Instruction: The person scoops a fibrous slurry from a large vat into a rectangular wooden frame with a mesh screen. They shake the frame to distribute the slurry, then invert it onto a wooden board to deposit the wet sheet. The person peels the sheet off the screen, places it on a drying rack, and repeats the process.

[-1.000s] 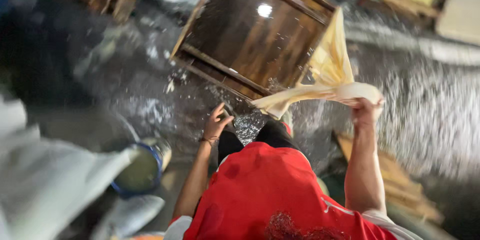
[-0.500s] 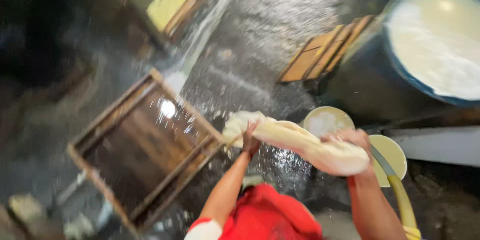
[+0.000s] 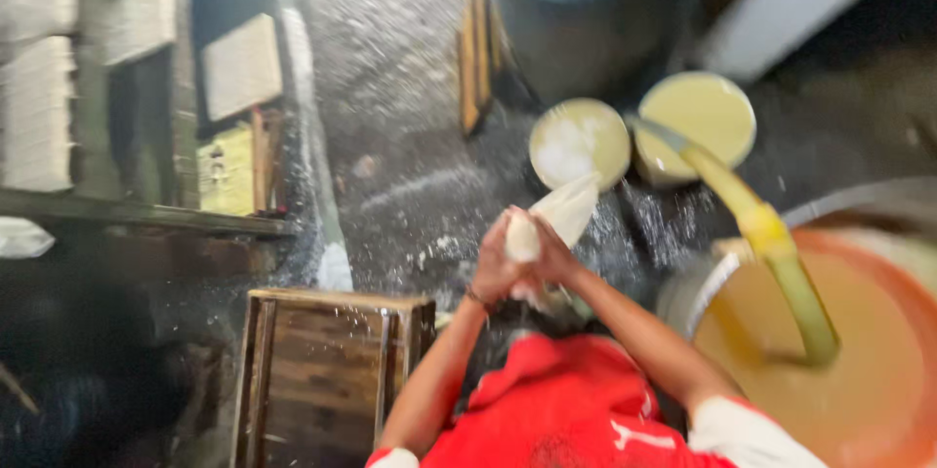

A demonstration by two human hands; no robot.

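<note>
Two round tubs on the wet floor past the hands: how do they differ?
The left tub sits nearer the hands, and the tip of the pale cloth they grip overlaps its edge; the right tub sits farther right. The left tub's contents look whitish and patchy, the right tub's an even yellow. A yellow hose crosses the right tub's rim, not the left's. Both are round, similar in size, side by side.

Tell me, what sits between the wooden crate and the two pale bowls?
The hands wringing a pale cloth over wet floor, in the head view.
</note>
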